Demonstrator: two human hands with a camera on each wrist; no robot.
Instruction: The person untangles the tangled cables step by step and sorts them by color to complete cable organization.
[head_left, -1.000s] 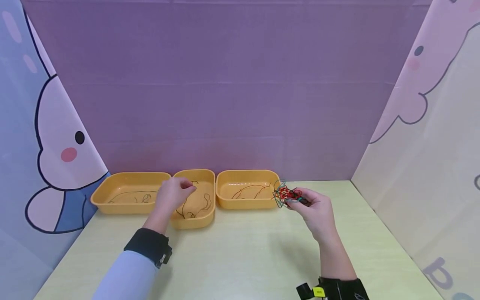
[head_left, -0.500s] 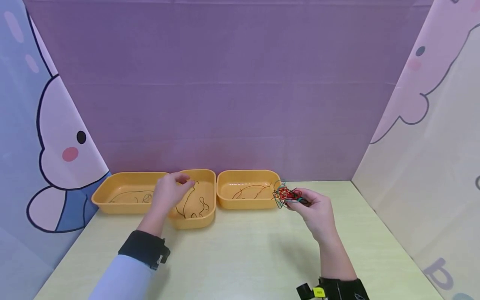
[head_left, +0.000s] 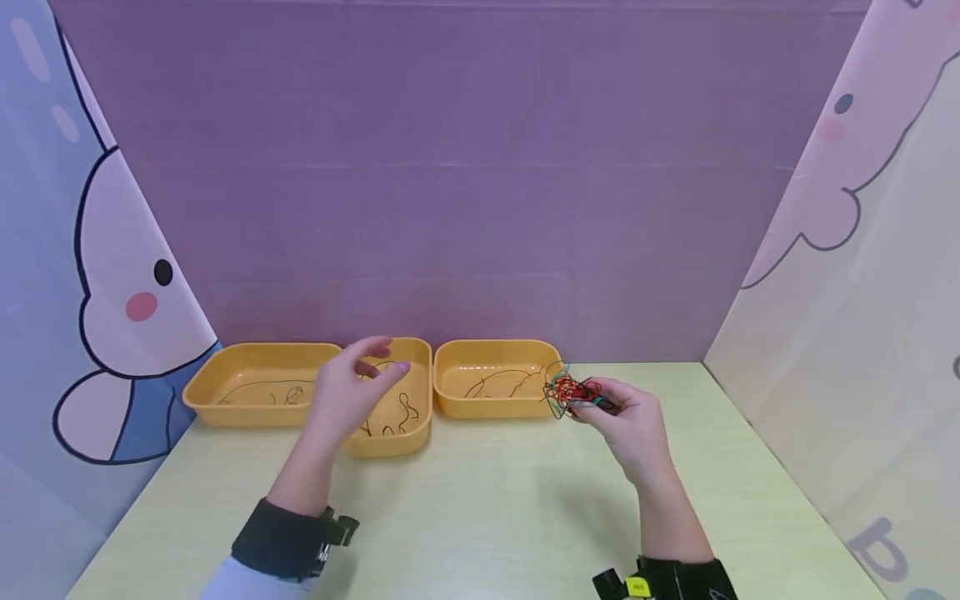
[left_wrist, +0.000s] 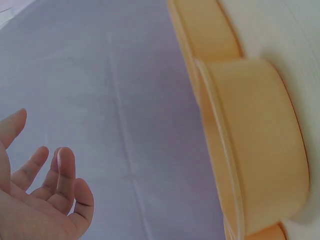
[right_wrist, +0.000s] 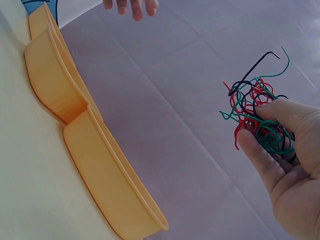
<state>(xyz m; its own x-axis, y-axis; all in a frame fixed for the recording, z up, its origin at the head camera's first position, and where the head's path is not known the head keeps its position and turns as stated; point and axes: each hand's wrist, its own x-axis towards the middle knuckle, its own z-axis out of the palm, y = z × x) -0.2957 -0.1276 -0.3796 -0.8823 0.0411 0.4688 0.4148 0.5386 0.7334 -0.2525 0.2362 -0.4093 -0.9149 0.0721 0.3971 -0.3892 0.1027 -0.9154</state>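
My left hand [head_left: 352, 392] hovers over the middle yellow tray [head_left: 390, 447], thumb and fingers apart. Nothing lies between them, as the left wrist view also shows. Black wires [head_left: 406, 408] lie in that tray, partly hidden by the hand. On the right, my right hand [head_left: 630, 425] pinches a tangled bundle of wires [right_wrist: 262, 112] in red, green and black between thumb and fingers. Some loose wire ends stick out of it. The bundle is held up near the right end of the right yellow tray [head_left: 495, 408], which holds a few red wires [head_left: 517, 382].
A left yellow tray [head_left: 247, 415] holds thin, dark-looking wires [head_left: 288, 392]. All the trays stand side by side along the back of the pale table [head_left: 480, 508]. Behind them rises a purple backdrop [head_left: 480, 183], with printed panels at both sides.
My left thumb and fingers have spread from a pinch, and a black wire has dropped into the middle tray. The right hand keeps the wire bundle in nearly the same place.
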